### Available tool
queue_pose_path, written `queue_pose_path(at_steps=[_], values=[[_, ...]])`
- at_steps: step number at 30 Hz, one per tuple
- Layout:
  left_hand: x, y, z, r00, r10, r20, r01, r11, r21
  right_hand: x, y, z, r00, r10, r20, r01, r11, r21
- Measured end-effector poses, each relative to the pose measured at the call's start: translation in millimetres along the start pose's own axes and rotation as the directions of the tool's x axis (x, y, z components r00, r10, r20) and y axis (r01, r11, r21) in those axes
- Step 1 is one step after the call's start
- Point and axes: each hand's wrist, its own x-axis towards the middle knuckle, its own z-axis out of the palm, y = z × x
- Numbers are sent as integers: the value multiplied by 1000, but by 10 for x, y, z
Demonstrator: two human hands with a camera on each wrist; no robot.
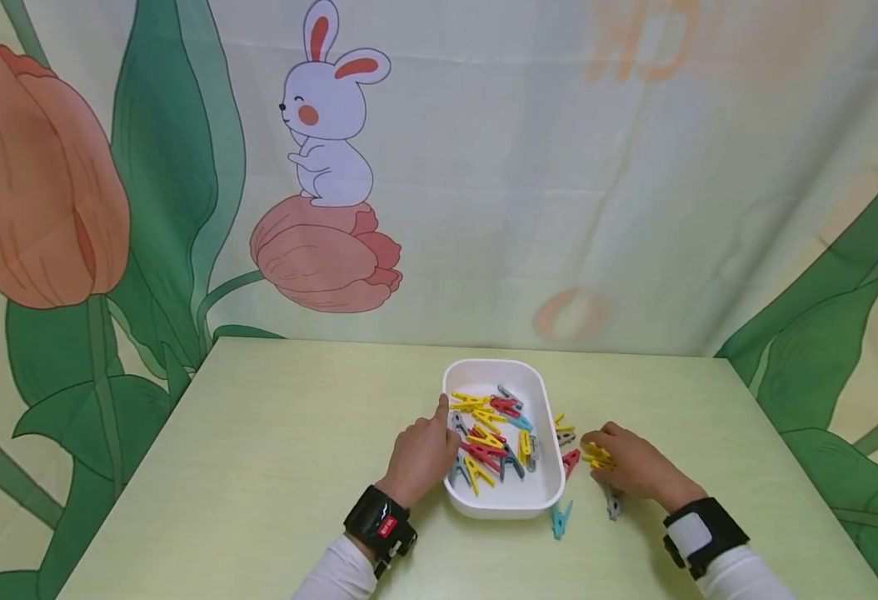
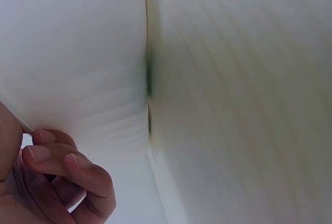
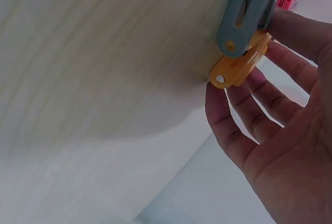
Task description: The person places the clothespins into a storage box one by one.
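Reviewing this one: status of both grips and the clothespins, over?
Left grip on rim of white tray. Right grip on yellow clothespin outside it. Gray clothespin right beside, possibly in the way.

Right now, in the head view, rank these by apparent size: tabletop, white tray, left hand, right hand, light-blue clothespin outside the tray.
Largest to smallest:
1. Tabletop
2. White tray
3. Left hand and right hand, too alike to rank
4. Light-blue clothespin
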Motion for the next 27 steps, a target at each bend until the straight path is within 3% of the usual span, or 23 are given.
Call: queue_pose_path(at_steps=[8,27], values=[[-5,-5,8,1000,4,-5,-4,1000,-2,-11,-6,13,1000,12,4,-12,1000,-18],[-8,-2,3,1000,16,-11,-17,1000,-3,-28,2,11,998,40,-48,-36,996,77]])
